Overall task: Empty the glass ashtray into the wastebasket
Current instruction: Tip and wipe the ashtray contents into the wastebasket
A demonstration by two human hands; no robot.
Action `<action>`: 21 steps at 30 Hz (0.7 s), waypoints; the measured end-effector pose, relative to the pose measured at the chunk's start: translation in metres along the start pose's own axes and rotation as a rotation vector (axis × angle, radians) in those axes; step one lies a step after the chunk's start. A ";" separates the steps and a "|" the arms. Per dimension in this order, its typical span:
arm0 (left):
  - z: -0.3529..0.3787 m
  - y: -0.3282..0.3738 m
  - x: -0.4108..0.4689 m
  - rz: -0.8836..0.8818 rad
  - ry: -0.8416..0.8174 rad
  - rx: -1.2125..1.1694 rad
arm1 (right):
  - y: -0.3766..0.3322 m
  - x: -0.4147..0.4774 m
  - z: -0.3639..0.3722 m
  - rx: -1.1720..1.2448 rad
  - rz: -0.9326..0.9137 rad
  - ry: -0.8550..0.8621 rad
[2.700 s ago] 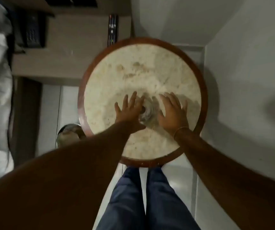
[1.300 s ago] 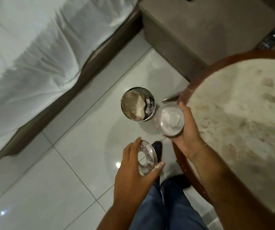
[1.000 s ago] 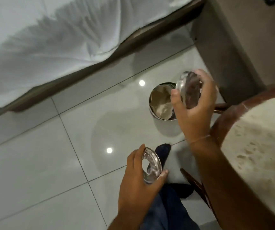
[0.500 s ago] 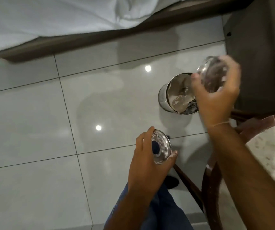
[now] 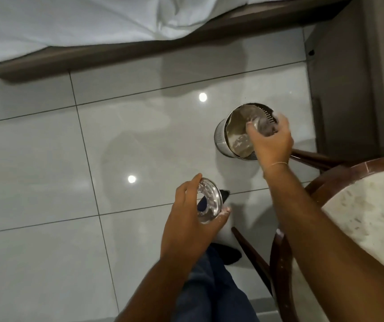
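My right hand [image 5: 270, 141] grips the glass ashtray [image 5: 263, 124] tipped directly above the wastebasket [image 5: 221, 138]; my left hand [image 5: 189, 220] fingers hold its lid [image 5: 210, 201].

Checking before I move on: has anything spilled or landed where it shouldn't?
No spill shows on the floor tiles. The right hand tips the glass ashtray over the wastebasket. The one oddity: whitish residue clings to the metal ring lid in the left hand, and to its thumb tip.

Right hand [image 5: 270, 141] extended and gripping, left hand [image 5: 192, 221] gripping nearer
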State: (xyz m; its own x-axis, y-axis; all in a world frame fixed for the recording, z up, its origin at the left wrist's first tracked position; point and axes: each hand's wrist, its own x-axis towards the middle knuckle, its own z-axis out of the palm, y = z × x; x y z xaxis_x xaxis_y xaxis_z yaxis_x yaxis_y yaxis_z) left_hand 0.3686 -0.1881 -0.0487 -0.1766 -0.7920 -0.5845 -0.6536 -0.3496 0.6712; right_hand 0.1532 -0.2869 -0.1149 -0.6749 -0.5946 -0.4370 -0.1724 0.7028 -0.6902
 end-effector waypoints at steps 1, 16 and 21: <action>0.000 0.001 0.001 -0.003 0.008 -0.008 | -0.007 0.001 -0.006 0.008 -0.109 0.028; 0.000 -0.002 0.008 0.026 0.060 -0.033 | -0.039 0.031 -0.039 0.205 -0.629 0.403; 0.005 0.002 0.010 0.010 0.034 -0.038 | -0.004 0.011 -0.005 0.066 -0.083 -0.027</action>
State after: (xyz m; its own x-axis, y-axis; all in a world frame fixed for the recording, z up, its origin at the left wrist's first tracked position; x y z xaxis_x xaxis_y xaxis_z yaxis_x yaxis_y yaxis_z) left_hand 0.3617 -0.1943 -0.0550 -0.1580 -0.8119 -0.5620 -0.6235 -0.3593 0.6943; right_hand 0.1428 -0.2948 -0.1141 -0.6405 -0.6608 -0.3913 -0.1789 0.6239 -0.7608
